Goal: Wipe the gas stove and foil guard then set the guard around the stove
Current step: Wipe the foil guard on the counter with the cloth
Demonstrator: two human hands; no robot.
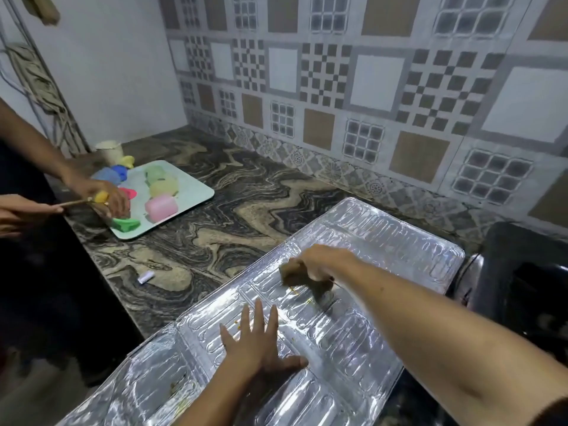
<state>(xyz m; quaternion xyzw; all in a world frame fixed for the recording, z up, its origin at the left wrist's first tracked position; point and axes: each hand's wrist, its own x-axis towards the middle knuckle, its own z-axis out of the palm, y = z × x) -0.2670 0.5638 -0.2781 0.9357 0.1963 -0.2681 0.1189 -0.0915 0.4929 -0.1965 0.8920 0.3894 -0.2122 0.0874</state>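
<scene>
The silver foil guard (384, 241) lies flat and unfolded across the marble counter, with small yellow-brown food stains on it. My left hand (261, 342) rests flat on the foil near its front, fingers spread. My right hand (319, 265) is closed around a brownish cloth (295, 272) that presses on the foil's middle panel. The black gas stove (522, 278) stands at the right edge, only partly in view.
Another person stands at the left, their hands (101, 198) over a pale tray (190, 192) that holds several colourful plastic pieces. A cream cup (109, 150) sits behind the tray. A small white tube (146, 276) lies on the counter (246, 210). A patterned tile wall rises behind.
</scene>
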